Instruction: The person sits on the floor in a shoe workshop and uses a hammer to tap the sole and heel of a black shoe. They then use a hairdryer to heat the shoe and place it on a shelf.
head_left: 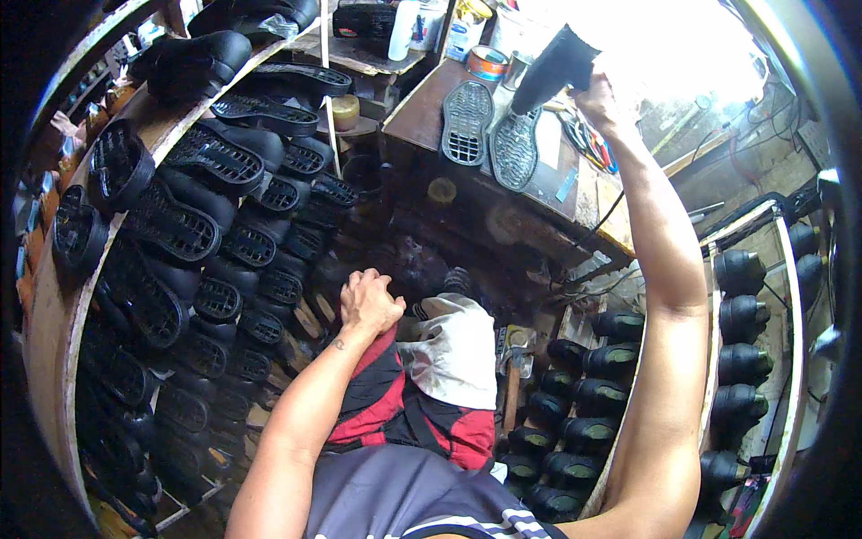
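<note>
At the far right of the workbench (pixel 422 112), my right hand (pixel 597 101) is closed on a dark, flat, stiff-looking piece (pixel 552 74) with a rough top edge; I cannot make out its kind. Its lower end hangs over the far end of a shoe sole (pixel 514 154); whether they touch is unclear. A second shoe sole (pixel 467 124) lies to the left, tread pattern facing up. My left hand (pixel 368 303) rests on my knee, fingers draped loosely over it, with nothing visible in them.
Black shoes and soles (pixel 193 229) crowd a rack on the left. More black shoes (pixel 588 395) fill racks on the right. An orange-rimmed tin (pixel 487 63) and a paint bucket (pixel 465 27) stand at the back. Coloured-handled tools (pixel 588 144) lie near the bench's right edge.
</note>
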